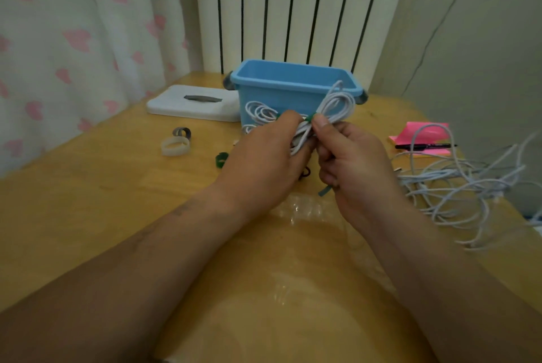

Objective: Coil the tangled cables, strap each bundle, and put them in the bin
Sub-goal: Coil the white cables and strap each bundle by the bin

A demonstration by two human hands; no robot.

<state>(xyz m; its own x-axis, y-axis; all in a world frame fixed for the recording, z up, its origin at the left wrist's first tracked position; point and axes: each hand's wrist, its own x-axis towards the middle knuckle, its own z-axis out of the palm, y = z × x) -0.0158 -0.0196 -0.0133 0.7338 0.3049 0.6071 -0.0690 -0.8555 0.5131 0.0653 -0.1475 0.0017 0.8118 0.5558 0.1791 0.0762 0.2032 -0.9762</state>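
Bundle: white cable bundle (pixel 337 104) coiled into loops, cinched at its middle by a green strap (pixel 309 118), held up just in front of the blue bin (pixel 281 92) near the table (pixel 117 186) far edge.
Left hand (pixel 264 163): fingers curled round the bundle's left side, gripping it.
Right hand (pixel 357 163): curled too, thumb tip pressed on the strap, a strap tail poking out below.
Tangle (pixel 457 186): loose white cables heaped at the table's right edge.

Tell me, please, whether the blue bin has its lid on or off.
Off: the bin is open-topped; a white lid lies flat beside it.
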